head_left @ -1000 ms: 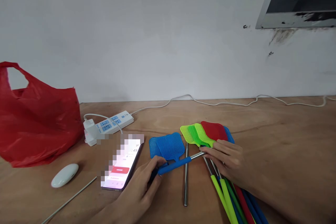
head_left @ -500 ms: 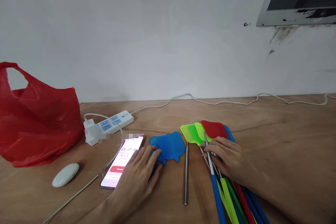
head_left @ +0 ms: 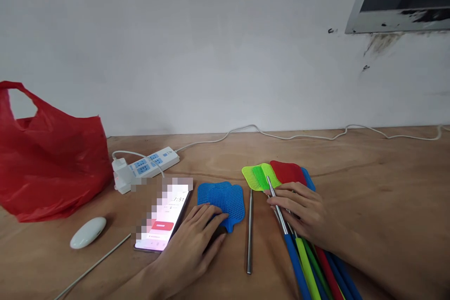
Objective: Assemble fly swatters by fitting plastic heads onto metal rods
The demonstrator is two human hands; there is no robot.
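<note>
My left hand (head_left: 195, 239) lies over the near edge of the blue fly swatter heads (head_left: 225, 204), its fingers stretched out and touching them. These heads overlap, have small holes, and show no rods attached. In my right hand (head_left: 298, 208), between thumb and fingers, is a fly swatter handle (head_left: 294, 260) with a blue grip and a bare telescopic metal rod tilted to the left. Beneath that hand lie several fly swatters with yellow-green (head_left: 250, 176), green and red heads (head_left: 286, 172). A loose metal rod (head_left: 250, 239) lies between my hands.
Left of my left hand is a lit phone (head_left: 163, 225), partly pixelated. A white power strip (head_left: 167, 159) with a plugged-in charger, a white oval object like a mouse (head_left: 87, 233) and a red plastic bag (head_left: 56, 164) are farther left. A cable (head_left: 298, 138) runs along the wall.
My left hand has shifted slightly right and towards me. One blue head has slid nearer and overlaps the other more. The metal tip held in my right hand has swung a little left.
</note>
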